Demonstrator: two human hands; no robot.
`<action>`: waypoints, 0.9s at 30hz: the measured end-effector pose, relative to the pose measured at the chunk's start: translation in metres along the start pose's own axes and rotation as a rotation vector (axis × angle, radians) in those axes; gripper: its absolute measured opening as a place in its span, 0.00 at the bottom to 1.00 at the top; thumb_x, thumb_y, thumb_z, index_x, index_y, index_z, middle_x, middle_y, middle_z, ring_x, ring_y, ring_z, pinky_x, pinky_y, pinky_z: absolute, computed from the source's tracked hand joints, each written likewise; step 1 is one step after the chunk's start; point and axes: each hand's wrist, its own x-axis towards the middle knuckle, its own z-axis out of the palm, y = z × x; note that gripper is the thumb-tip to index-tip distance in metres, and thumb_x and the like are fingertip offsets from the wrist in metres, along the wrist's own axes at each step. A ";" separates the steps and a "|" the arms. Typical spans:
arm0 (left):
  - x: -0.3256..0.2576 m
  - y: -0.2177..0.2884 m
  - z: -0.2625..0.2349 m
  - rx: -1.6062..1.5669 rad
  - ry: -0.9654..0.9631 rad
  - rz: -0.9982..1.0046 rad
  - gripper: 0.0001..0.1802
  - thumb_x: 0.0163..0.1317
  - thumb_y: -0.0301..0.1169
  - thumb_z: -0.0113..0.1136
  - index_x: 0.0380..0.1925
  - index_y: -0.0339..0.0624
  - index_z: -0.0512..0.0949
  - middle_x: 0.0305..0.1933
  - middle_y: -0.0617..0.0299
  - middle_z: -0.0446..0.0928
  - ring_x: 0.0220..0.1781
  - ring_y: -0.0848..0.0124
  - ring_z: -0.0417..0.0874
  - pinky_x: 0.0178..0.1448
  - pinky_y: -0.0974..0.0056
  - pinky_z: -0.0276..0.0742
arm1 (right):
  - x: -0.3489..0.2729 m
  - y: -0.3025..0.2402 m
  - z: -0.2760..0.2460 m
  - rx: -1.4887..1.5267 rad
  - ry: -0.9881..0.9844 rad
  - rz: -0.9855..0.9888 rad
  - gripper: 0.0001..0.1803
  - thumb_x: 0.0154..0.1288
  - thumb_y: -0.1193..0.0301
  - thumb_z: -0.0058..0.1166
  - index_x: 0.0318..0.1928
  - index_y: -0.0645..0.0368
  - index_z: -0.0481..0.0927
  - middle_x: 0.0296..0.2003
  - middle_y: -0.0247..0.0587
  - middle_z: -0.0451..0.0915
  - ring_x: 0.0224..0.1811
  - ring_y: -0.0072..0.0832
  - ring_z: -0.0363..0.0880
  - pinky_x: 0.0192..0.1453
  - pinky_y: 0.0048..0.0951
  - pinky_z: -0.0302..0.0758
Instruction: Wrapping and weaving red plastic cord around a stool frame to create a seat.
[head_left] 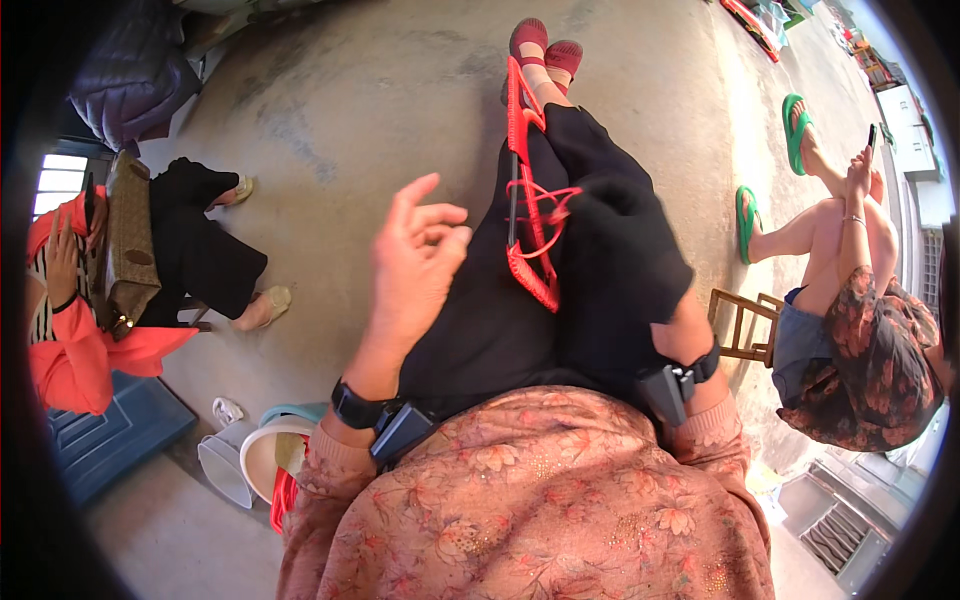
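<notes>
My left hand [420, 265] is raised beside my left thigh, index finger stretched out and the other fingers loosely bent, with nothing visible in it. My right forearm [682, 330] reaches down by my right thigh; the right hand is hidden by the black trousers, and the cloth there is blurred. Across my crossed legs lies a long narrow frame [518, 130], wrapped in red cord at both ends, with bare black bars in its middle. A loose red cord [548, 200] loops around that middle part, to the right of my left hand.
To the left sits a person in a coral top with a handbag [132, 235]. Another person in green flip-flops [797, 130] sits at the right by a wooden stool [742, 325], holding a phone. Pale buckets [232, 462] stand by my left elbow. A blue panel [120, 430] lies behind them.
</notes>
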 end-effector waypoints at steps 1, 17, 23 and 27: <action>-0.003 0.007 -0.010 -0.114 -0.055 -0.078 0.33 0.60 0.22 0.58 0.65 0.37 0.57 0.34 0.56 0.81 0.30 0.72 0.80 0.35 0.70 0.78 | -0.017 -0.002 -0.005 -0.033 0.018 -0.155 0.11 0.67 0.75 0.47 0.49 0.64 0.74 0.41 0.36 0.75 0.44 0.21 0.74 0.47 0.22 0.70; -0.016 0.025 -0.008 -1.394 -0.186 -0.610 0.18 0.70 0.39 0.48 0.51 0.35 0.70 0.30 0.66 0.65 0.30 0.76 0.64 0.26 0.74 0.64 | -0.011 -0.017 0.012 0.217 -0.049 0.170 0.07 0.62 0.71 0.54 0.38 0.61 0.76 0.32 0.32 0.78 0.30 0.16 0.74 0.33 0.19 0.71; -0.031 0.002 -0.024 -0.968 -0.176 -0.482 0.11 0.68 0.29 0.49 0.48 0.37 0.70 0.17 0.71 0.58 0.18 0.80 0.60 0.17 0.75 0.56 | -0.005 0.023 0.037 -0.463 -0.107 -0.010 0.19 0.57 0.62 0.63 0.43 0.63 0.79 0.35 0.43 0.82 0.34 0.27 0.81 0.39 0.27 0.76; -0.052 -0.009 -0.033 -0.783 -0.200 -0.560 0.08 0.67 0.25 0.49 0.45 0.39 0.70 0.16 0.74 0.55 0.14 0.84 0.54 0.15 0.77 0.51 | -0.002 0.029 0.043 -0.691 -0.160 -0.012 0.25 0.52 0.61 0.67 0.47 0.64 0.79 0.32 0.47 0.82 0.34 0.35 0.83 0.41 0.32 0.77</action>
